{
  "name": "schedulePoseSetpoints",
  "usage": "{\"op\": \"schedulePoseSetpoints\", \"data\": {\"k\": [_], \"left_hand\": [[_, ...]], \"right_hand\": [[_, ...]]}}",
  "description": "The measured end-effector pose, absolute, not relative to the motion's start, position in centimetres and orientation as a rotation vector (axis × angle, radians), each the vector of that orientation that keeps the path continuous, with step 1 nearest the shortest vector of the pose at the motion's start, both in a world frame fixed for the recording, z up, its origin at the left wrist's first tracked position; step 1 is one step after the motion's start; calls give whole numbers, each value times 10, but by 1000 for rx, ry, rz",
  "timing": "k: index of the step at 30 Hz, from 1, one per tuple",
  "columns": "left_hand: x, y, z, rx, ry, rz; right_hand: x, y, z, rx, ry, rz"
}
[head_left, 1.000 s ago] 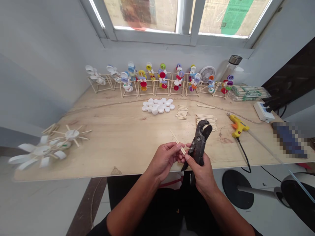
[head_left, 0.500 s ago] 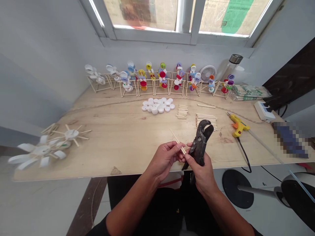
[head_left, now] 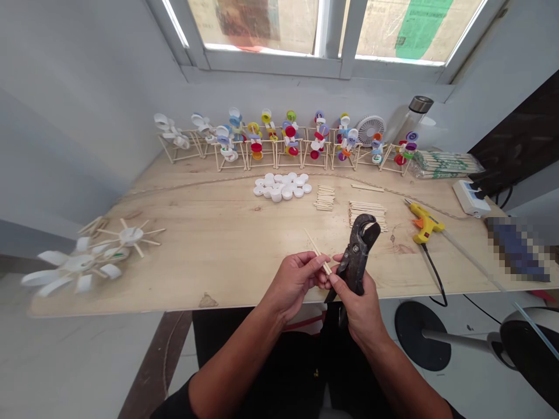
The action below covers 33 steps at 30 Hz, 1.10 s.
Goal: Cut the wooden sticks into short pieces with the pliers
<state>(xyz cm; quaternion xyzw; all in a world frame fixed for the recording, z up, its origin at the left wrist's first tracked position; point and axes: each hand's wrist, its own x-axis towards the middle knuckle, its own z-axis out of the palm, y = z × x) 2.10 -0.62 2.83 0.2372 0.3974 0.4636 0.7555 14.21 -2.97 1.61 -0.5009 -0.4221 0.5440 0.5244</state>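
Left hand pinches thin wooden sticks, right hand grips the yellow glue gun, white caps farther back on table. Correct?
Wrong tool: in the head view, the right hand grips a black cutter, not the yellow glue gun. Left hand pinching thin wooden sticks and white caps farther back on table are right.

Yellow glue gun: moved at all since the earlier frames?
No. The yellow glue gun holds its place and angle against the white power strip; both drift slightly right in the view together, so likely just the camera.
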Motion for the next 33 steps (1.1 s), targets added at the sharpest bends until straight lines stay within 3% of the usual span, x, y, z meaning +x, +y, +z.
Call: {"op": "schedulePoseSetpoints", "data": {"k": [19, 33], "left_hand": [[25, -7, 27, 530, 897, 1045], [-10, 8, 58, 1124, 1047, 864]], "right_hand": [[142, -31, 12, -1283, -1008, 1243], [176, -41, 22, -1383, -1518, 1454]]}}
